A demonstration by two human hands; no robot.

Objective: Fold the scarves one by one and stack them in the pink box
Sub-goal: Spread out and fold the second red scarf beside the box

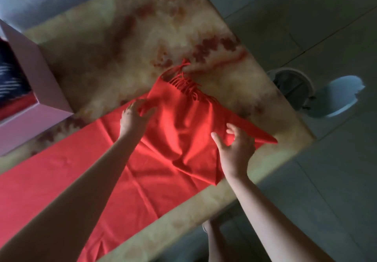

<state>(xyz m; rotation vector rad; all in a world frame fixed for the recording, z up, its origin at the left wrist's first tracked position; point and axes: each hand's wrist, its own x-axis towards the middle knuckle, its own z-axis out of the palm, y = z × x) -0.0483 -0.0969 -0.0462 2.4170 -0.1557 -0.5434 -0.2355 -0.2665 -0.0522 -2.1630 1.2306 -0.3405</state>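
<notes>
**A:** What do you have on the head camera?

**B:** I see a red scarf (126, 172) spread across a marbled table (114, 37), running from the lower left up toward the right edge. Its fringed end (186, 82) is doubled back over the rest, so the tassels lie on top near the middle of the table.

**A:** And the hands?

**B:** Both are on that folded part, well apart from each other. My view has the left hand (132, 118) at the folded flap's left edge, fingers curled, pinching a bit of cloth there. The right hand (234, 147) sits at the flap's right side, near the table's edge, fingers spread; the fingertips touch the fabric, but I cannot tell whether it grips anything.

**A:** So the fringe is beyond both hands?

**B:** Yes, farther up the table, between them. A pointed corner of the scarf reaches just past the right hand to the table's rim.

**A:** The box?

**B:** The pink box (34, 78) stands at the left, apart from the scarf, open. Dark striped cloth (10, 71) and something red lie inside.
</notes>
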